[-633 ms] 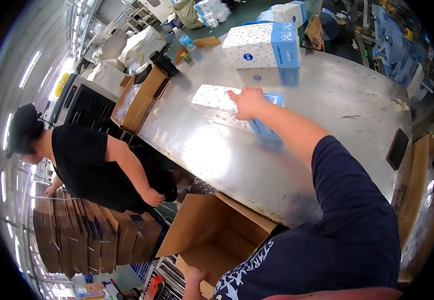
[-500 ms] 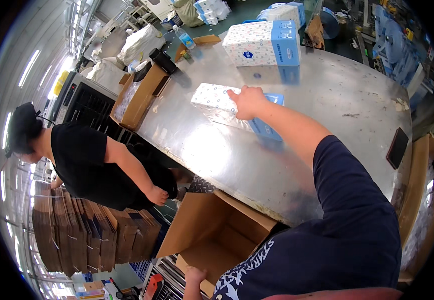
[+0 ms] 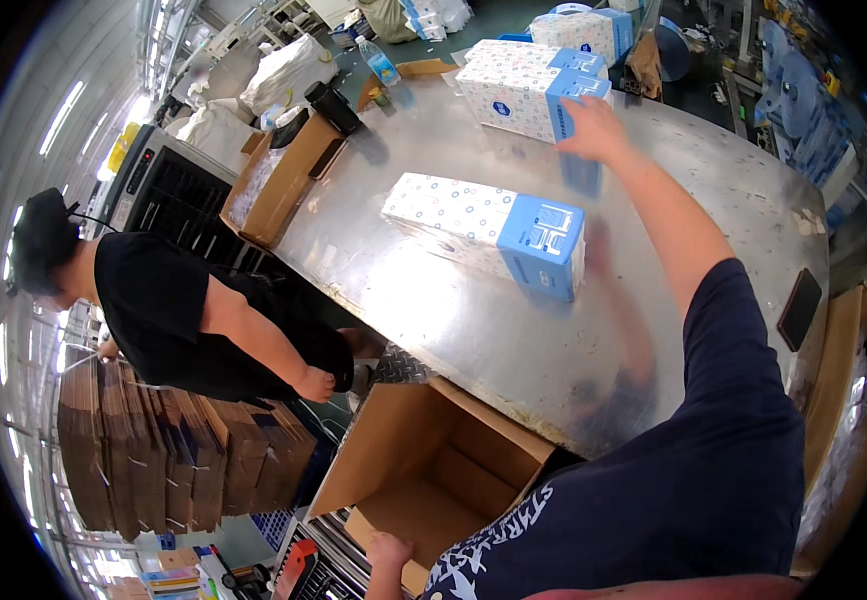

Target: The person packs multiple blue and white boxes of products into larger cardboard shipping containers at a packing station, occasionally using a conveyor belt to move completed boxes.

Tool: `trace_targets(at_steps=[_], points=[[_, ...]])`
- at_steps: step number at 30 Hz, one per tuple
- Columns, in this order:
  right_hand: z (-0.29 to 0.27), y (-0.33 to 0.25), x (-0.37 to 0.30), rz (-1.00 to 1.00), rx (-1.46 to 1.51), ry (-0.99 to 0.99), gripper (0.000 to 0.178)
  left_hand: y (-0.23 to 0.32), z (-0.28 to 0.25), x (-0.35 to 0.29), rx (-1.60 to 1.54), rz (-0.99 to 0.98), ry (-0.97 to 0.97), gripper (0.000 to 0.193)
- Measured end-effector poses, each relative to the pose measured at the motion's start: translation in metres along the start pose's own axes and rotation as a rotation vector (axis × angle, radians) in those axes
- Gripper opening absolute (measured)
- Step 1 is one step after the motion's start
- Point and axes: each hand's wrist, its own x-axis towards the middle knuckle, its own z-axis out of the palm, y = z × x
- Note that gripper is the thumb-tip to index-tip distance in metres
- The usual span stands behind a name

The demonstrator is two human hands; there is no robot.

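My right hand (image 3: 594,128) is at the blue end of a long white-and-blue patterned pack (image 3: 519,85) at the far side of the metal table, its fingers bent against that end. A similar pack (image 3: 484,225) lies nearer on the table, apart from my hands. Below the table edge, an open cardboard box (image 3: 454,455) stands with its inside bare and a flap raised. My left hand (image 3: 391,550) is closed on the near edge of this box's flap; part of its fingers is hidden.
Behind the far pack stands another pack (image 3: 584,35). A black flask (image 3: 332,106), a water bottle (image 3: 378,62) and a cardboard tray (image 3: 289,190) line the table's left side; a phone (image 3: 800,308) lies right. A person in black (image 3: 159,320) stands left, beside stacked flattened cartons (image 3: 169,450).
My right hand has left the nearer pack, which now sits slightly turned, and has moved away and right to the far pack. My left hand stays at the box.
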Motion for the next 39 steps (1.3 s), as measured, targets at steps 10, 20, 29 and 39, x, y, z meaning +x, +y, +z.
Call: trace_targets(at_steps=[10, 20, 29, 39], points=[[0.031, 0.022, 0.062, 0.112, -0.222, 0.117, 0.086, -0.004, 0.009, 0.012, 0.093, 0.028, 0.029, 0.101], [0.014, 0.019, 0.077, -0.025, -0.191, 0.020, 0.083, 0.008, -0.023, 0.010, 0.103, -0.018, -0.048, 0.087], [-0.003, -0.023, 0.011, -0.257, -0.170, -0.309, 0.085, 0.007, -0.037, 0.023, 0.210, 0.074, -0.101, 0.072], [0.024, -0.043, 0.066, -0.152, -0.209, -0.035, 0.068, 0.004, -0.024, 0.021, 0.109, -0.017, -0.076, 0.080]])
